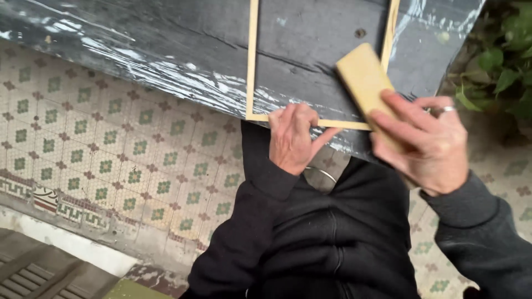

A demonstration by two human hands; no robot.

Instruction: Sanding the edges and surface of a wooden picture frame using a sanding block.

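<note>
A thin pale wooden frame (252, 61) lies flat on a dark grey worktop (183, 44). My left hand (293, 138) presses down on the frame's near rail, fingers curled over the edge of the worktop. My right hand (426, 144) grips a yellowish rectangular block (363, 77), which looks like a sanding block, tilted over the frame's near right corner. A ring shows on one finger of that hand. Both sleeves are dark.
The worktop's near edge is streaked with white marks. Below it lies a patterned tiled floor (111, 149) with green and brown motifs. Green leafy plants (507, 61) stand at the upper right. A step with slats (50, 266) is at the lower left.
</note>
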